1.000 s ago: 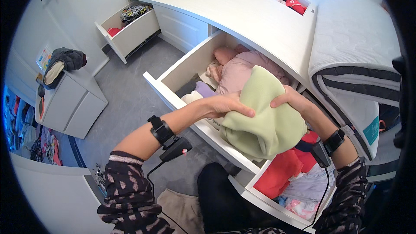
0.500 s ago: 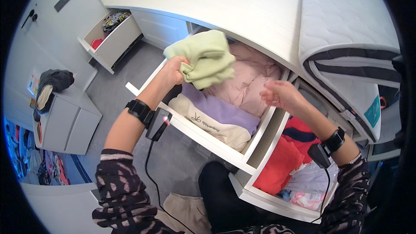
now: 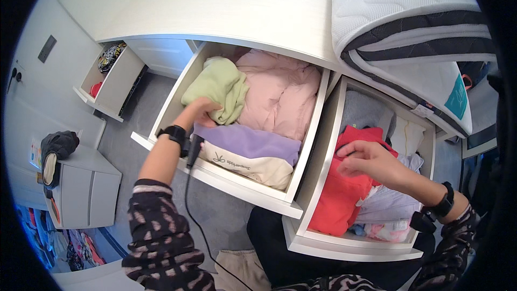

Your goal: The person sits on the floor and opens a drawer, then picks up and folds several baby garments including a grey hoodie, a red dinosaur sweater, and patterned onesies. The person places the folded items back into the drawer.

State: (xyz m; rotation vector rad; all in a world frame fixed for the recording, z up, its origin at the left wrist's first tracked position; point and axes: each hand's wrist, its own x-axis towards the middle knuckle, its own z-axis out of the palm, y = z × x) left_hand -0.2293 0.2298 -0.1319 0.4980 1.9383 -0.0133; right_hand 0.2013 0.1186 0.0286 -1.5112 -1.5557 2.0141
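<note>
A folded light green garment (image 3: pixel 218 83) lies in the left open drawer (image 3: pixel 245 205), at its back left corner. My left hand (image 3: pixel 203 110) touches the garment's near edge, with fingers and thumb apart. Beside it are a puffy pale pink garment (image 3: pixel 280 94) and, in front, a folded purple and cream garment (image 3: pixel 250 143) with dark lettering. My right hand (image 3: pixel 371 164) hovers over the right open drawer (image 3: pixel 350 248), above a red garment (image 3: pixel 334 205). Its fingers are loosely bent and apart, and I see nothing held in them.
A grey garment (image 3: pixel 363 113) and a pale lilac garment (image 3: pixel 388 205) also fill the right drawer. Above the drawers runs a white top (image 3: pixel 231 5), with a folded mattress (image 3: pixel 404 21) at right. Another open drawer (image 3: pixel 113 83) juts out at far left, behind a small cabinet (image 3: pixel 89 194).
The light green garment has gone from my raised left hand down into the left drawer. My right hand has moved nearer, over the right drawer. The view has shifted.
</note>
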